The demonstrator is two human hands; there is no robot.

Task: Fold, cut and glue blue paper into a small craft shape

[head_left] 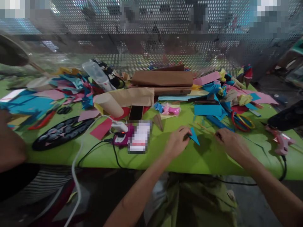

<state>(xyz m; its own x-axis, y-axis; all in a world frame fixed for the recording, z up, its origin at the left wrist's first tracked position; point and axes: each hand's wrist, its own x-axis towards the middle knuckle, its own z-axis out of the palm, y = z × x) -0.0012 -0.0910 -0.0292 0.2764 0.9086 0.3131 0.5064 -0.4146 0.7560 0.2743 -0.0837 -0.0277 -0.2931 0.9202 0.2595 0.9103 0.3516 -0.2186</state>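
My left hand is closed on a small blue piece of paper, which comes to a point at its lower right. To its right, my right hand has its fingers closed, and a thin tan stick reaches from them toward the upper left. The stick's end lies apart from the blue paper. A folded brown paper cone lies on the green table, left of my left hand. Beyond my right hand is a strip of rolled blue paper.
A pink glue gun stands at the right, its cord hanging over the edge. Left of me are a phone, a purple power strip and a white cable. Paper scraps and a brown roll line the back. Another person's arm is far left.
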